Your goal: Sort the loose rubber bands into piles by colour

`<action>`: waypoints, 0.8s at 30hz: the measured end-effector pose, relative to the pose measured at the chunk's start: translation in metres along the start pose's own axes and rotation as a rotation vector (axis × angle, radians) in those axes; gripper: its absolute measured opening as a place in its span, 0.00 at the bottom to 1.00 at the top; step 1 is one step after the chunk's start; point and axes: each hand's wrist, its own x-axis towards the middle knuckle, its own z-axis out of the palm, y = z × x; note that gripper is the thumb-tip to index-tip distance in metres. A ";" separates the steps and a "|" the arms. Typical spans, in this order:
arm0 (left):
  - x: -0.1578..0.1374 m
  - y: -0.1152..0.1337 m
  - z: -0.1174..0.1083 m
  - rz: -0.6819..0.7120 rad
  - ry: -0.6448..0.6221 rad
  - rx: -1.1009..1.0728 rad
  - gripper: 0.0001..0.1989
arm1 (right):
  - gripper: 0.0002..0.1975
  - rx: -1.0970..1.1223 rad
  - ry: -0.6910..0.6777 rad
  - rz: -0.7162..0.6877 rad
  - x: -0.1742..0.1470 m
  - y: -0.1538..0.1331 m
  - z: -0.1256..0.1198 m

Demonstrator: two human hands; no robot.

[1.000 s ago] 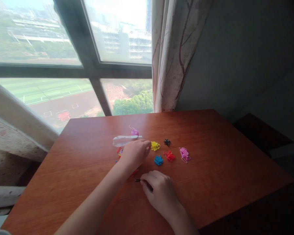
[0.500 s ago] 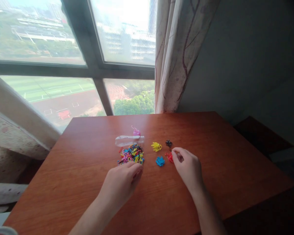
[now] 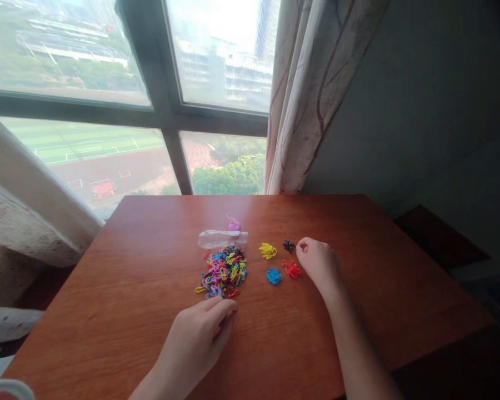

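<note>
Left hand (image 3: 196, 329), right hand (image 3: 319, 263) apart, grips unreadable: a stray right-knuckle nudge could scatter black rubbery loops (image 3: 289, 246) toward the desk's far edge (image 3: 337, 200)

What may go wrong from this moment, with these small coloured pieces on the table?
The right hand is close to the black pile and the red pile; a brush might mix them.
The left hand is right by the near edge of the mixed pile; a bump might scatter loose pieces, perhaps toward the blue pile.
</note>
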 end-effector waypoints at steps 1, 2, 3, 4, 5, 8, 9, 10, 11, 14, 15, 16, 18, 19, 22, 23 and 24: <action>0.000 0.000 0.000 0.006 0.005 -0.011 0.10 | 0.09 -0.005 -0.005 0.006 0.000 -0.001 0.001; 0.000 0.001 0.000 0.011 0.006 -0.021 0.11 | 0.09 -0.010 -0.011 0.011 0.000 -0.002 0.003; 0.000 0.001 -0.001 0.016 0.005 -0.029 0.11 | 0.10 -0.014 -0.016 0.013 0.000 -0.003 0.004; 0.000 0.001 -0.001 0.020 0.002 -0.033 0.11 | 0.10 -0.017 -0.022 0.014 0.000 -0.004 0.004; 0.000 0.001 -0.001 0.023 -0.003 -0.034 0.11 | 0.10 -0.019 -0.027 0.012 0.000 -0.004 0.005; 0.000 0.000 -0.001 0.022 -0.013 -0.028 0.11 | 0.10 -0.020 -0.038 0.002 0.000 -0.004 0.005; 0.000 0.001 -0.001 0.019 -0.015 -0.025 0.11 | 0.10 -0.019 -0.038 -0.001 0.000 -0.004 0.005; 0.000 0.001 -0.001 0.015 -0.016 -0.022 0.11 | 0.10 -0.016 -0.037 -0.003 0.001 -0.003 0.004; 0.001 0.001 -0.001 0.013 -0.017 -0.019 0.11 | 0.10 -0.011 -0.035 -0.006 0.000 -0.003 0.003; 0.001 0.000 -0.001 -0.005 -0.016 -0.006 0.11 | 0.10 0.004 -0.021 -0.006 -0.002 -0.004 0.000; 0.001 -0.002 -0.002 -0.016 -0.011 -0.001 0.11 | 0.10 0.012 -0.015 -0.007 -0.004 -0.005 -0.002; 0.001 -0.003 -0.003 -0.028 -0.003 0.004 0.11 | 0.09 0.024 -0.002 -0.015 -0.007 -0.007 -0.003; 0.000 -0.008 -0.006 -0.057 0.023 0.016 0.11 | 0.09 0.065 0.046 -0.075 -0.017 -0.011 -0.003; 0.000 -0.011 -0.009 -0.069 0.039 0.026 0.11 | 0.09 0.091 0.077 -0.129 -0.024 -0.014 -0.003; 0.000 -0.020 -0.017 -0.109 0.074 0.070 0.11 | 0.09 0.180 0.139 -0.319 -0.049 -0.025 0.003; 0.000 -0.023 -0.020 -0.125 0.077 0.087 0.11 | 0.10 0.220 0.138 -0.360 -0.058 -0.029 0.006; 0.000 -0.026 -0.022 -0.141 0.074 0.102 0.11 | 0.09 0.262 0.128 -0.396 -0.067 -0.033 0.010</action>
